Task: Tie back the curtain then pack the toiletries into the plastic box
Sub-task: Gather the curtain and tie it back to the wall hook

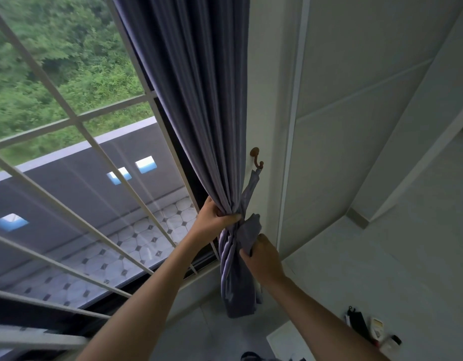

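A grey-purple curtain (199, 100) hangs bunched at the right side of the window. My left hand (214, 217) squeezes the gathered folds at waist height. A tie-back strap (252, 186) of the same cloth runs down from a brown wall hook (256, 160) and wraps round the bunch. My right hand (261, 259) grips the strap's loose end just right of the curtain, below my left hand. The curtain's lower part (235, 287) hangs twisted beneath both hands. No plastic box is in view.
A barred window (76, 121) fills the left, with a tiled balcony and trees outside. White wall panels (355, 126) stand on the right. At the bottom right a white surface (290, 340) carries a dark item (356, 324) and small bottles (386, 340).
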The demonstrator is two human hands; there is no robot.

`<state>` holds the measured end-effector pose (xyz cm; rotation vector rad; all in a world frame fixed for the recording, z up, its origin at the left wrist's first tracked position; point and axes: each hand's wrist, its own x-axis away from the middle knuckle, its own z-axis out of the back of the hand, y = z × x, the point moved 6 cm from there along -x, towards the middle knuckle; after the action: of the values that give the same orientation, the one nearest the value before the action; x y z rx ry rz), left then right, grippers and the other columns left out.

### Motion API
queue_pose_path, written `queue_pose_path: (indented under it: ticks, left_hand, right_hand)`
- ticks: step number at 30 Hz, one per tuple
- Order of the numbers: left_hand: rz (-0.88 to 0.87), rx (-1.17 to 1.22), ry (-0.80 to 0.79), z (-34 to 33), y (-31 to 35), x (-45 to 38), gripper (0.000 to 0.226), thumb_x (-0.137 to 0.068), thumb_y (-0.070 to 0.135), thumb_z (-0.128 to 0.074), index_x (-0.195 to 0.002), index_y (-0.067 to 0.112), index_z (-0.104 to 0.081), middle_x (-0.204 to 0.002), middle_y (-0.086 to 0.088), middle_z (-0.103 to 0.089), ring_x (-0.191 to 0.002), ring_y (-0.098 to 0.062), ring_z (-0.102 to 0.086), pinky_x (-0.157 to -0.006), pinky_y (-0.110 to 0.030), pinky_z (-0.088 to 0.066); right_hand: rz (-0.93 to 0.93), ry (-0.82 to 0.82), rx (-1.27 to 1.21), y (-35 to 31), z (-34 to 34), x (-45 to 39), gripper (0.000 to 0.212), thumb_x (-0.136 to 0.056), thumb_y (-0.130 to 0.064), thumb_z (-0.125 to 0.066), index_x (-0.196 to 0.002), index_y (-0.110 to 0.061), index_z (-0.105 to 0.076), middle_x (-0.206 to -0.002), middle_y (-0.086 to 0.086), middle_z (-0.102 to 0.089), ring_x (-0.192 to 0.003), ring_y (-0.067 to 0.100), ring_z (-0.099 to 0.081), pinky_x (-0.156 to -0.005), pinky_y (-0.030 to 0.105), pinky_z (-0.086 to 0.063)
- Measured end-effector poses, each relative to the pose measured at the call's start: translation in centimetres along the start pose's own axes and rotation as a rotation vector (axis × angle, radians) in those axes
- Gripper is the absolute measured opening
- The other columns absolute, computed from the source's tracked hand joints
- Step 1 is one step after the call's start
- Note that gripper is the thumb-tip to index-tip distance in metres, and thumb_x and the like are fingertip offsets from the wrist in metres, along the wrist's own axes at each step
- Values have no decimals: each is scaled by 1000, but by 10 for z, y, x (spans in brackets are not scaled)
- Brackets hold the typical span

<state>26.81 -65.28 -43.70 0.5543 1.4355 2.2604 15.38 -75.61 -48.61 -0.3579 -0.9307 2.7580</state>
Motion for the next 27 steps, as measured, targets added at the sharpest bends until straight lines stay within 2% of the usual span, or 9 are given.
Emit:
queue_pose_path:
  ticks: [4, 7, 9, 12, 16, 19, 21, 24, 27]
  left_hand:
    - [-56, -69, 181, 0, 5, 4, 56, -58, 66, -76, -103, 34, -66, -113, 0, -62, -105, -17, -61, -86, -39, -55]
    - [-84, -147, 266, -3, 9, 7, 41, -56, 61, -78, -85, 34, -65, -97, -4, -65, -94, -21, -63, -76, -33, -57]
    - [-87, -226, 246, -5, 12, 7, 33, -59, 46, -78, -84, 29, -62, -99, -5, -61, -94, -21, -60, -70, -17, -50]
    - [-85, -343, 178, -3, 14, 4, 33, -62, 27, -75, -90, 19, -60, -102, -6, -54, -92, -19, -54, -60, -3, -41]
    - [-77, -338, 119, 4, 12, 2, 26, -57, 33, -67, -78, 30, -51, -90, -5, -48, -78, -19, -51, -51, -7, -38]
    - [-82, -348, 110, 5, 15, 5, 28, -64, 19, -71, -82, 24, -50, -92, -4, -43, -76, -15, -45, -50, -8, -37]
    - [-94, -380, 100, 5, 19, 7, 27, -68, 14, -73, -85, 16, -53, -97, -4, -42, -78, -14, -44, -53, -6, -38]
    - [-70, -461, 69, 5, 21, 10, 47, -69, 14, -77, -110, 5, -54, -111, -2, -37, -80, -8, -42, -56, -8, -41]
    - [-32, -538, 57, 11, 23, 12, 72, -71, 17, -79, -131, 12, -41, -125, 0, -33, -94, -12, -44, -65, -12, -41]
  right_hand:
    - [122, -76, 57, -6, -10, 6, 13, -82, -14, -66, -94, -9, -70, -91, 6, -70, -86, 23, -63, -76, 32, -53]
    - [102, -108, 60, -11, -12, 14, 21, -62, -12, -84, -81, -14, -74, -81, 2, -71, -76, 19, -67, -66, 27, -55]
    - [198, -73, 185, -17, -14, 17, 6, -64, -18, -76, -67, -20, -72, -66, -3, -67, -60, 13, -65, -61, 21, -49]
    - [403, -120, 175, -22, -26, 26, 21, -71, -14, -58, -90, -16, -67, -77, 2, -67, -66, 19, -63, -68, 24, -46]
    - [173, 27, -153, -11, -2, 20, 26, -86, -20, -42, -102, -14, -61, -95, 4, -59, -81, 22, -58, -69, 30, -52]
    - [-93, 157, -421, 8, 12, 3, 34, -88, -22, -53, -122, -17, -49, -121, -4, -45, -108, 6, -51, -87, 15, -46]
    - [-101, 57, -552, -2, 15, -10, 56, -91, -24, -60, -139, -33, -33, -132, -20, -39, -115, -17, -40, -89, 0, -37]
    - [-19, -118, -625, -22, 15, -25, 76, -91, -23, -63, -147, -43, -15, -125, -37, -40, -107, -26, -45, -82, -1, -39]
    - [-34, -176, -609, -27, 2, -33, 87, -91, -25, -62, -151, -41, -2, -125, -25, -50, -93, -23, -53, -73, 1, -43]
